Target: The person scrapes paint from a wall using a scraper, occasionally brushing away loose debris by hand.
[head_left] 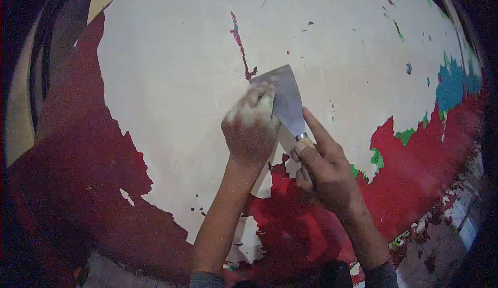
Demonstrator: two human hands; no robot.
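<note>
A wide metal paint scraper (287,93) with a short wooden handle lies against a pale surface partly covered in red paint. My right hand (328,171) is closed around the handle, the index finger stretched along its side. On the left side of the blade, my left hand (251,124) grips with bent fingers, whitened by dust; its thumb is hidden. The blade's edge points up and away from me, one corner touching the lower end of a thin strip of red paint (238,38).
Ragged red paint (93,184) covers the left and lower parts of the pale surface (171,80). Green (404,135) and teal paint patches (449,87) show at the right. Paint flakes (430,259) are scattered over the floor at lower right.
</note>
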